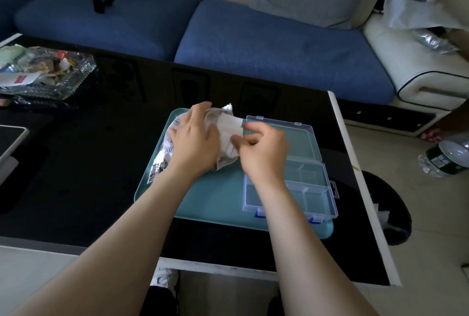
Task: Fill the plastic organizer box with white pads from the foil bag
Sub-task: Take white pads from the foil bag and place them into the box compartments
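Observation:
A silver foil bag (pixel 162 161) lies on the left half of a teal tray (pixel 215 201), with my left hand (pixel 195 140) gripping its upper part. White pads (pixel 228 133) stick out of the bag's open right end. My right hand (pixel 261 148) pinches the edge of those pads with curled fingers. To the right on the tray stands the clear plastic organizer box (pixel 289 188), lid folded back, its divided compartments holding nothing visible.
The tray sits on a black glossy table (pixel 88 163) with a white edge. A glass dish of wrappers (pixel 43 72) stands at far left. A blue sofa (pixel 253 41) runs behind. A plastic bottle (pixel 446 158) lies on the floor at right.

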Tool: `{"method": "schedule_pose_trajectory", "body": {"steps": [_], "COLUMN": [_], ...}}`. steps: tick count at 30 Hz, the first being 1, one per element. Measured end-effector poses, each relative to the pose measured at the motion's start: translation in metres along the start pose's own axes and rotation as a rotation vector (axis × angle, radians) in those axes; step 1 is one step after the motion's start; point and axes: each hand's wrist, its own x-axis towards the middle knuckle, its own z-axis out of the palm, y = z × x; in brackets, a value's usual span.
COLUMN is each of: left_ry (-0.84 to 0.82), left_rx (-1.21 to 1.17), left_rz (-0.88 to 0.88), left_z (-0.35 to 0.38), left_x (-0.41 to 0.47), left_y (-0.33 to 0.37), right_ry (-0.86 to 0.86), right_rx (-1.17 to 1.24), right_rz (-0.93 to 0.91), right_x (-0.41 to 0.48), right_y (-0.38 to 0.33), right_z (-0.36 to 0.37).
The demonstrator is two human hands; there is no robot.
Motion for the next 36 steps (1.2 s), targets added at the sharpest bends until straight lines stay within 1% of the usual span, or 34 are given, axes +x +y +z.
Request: {"method": "schedule_pose_trajectory", "body": {"steps": [3, 6, 11, 13, 16, 18, 22, 26, 28, 29, 32, 34, 36], "left_ry": [-0.078, -0.099, -0.075, -0.069, -0.089, -0.112, -0.129, -0.075, 0.016, 0.067, 0.173, 0.154, 0.014], "left_rx": [0.147, 0.299, 0.414, 0.421, 0.35, 0.357, 0.373, 0.399, 0.337, 0.261, -0.086, -0.273, -0.489], "left_rz": [0.111, 0.1, 0.061, 0.031, -0.074, -0.1, -0.04, 0.061, 0.084, 0.092, 0.094, 0.036, -0.059], "left_z": [0.004, 0.006, 0.008, 0.007, 0.005, 0.006, 0.01, 0.011, 0.013, 0.015, 0.021, 0.024, 0.031], "left_x": [0.001, 0.0, -0.001, -0.001, -0.002, -0.004, -0.009, -0.013, -0.014, -0.014, -0.017, -0.024, -0.03], "left_y": [-0.003, -0.007, -0.005, 0.0, 0.008, 0.014, 0.023, 0.032, 0.037, 0.04, 0.053, 0.068, 0.079], "right_ry": [-0.04, -0.036, -0.016, -0.019, -0.007, 0.001, -0.011, -0.036, -0.031, -0.026, -0.031, -0.073, -0.097], "right_rx": [0.041, 0.051, 0.102, 0.123, 0.115, 0.129, 0.135, 0.162, 0.214, 0.251, 0.384, 0.539, 0.652], "right_rz": [0.04, 0.065, 0.103, 0.091, 0.064, 0.068, 0.054, 0.07, 0.102, 0.12, 0.179, 0.226, 0.267], "right_x": [0.002, 0.004, 0.009, 0.01, 0.012, 0.013, 0.014, 0.011, 0.012, 0.013, 0.014, 0.013, 0.011], "right_y": [0.001, 0.001, 0.005, 0.006, 0.006, 0.006, 0.008, 0.008, 0.01, 0.01, 0.008, 0.002, -0.003], "right_z": [-0.005, -0.008, -0.016, -0.019, -0.025, -0.032, -0.044, -0.057, -0.062, -0.064, -0.07, -0.076, -0.083]}}
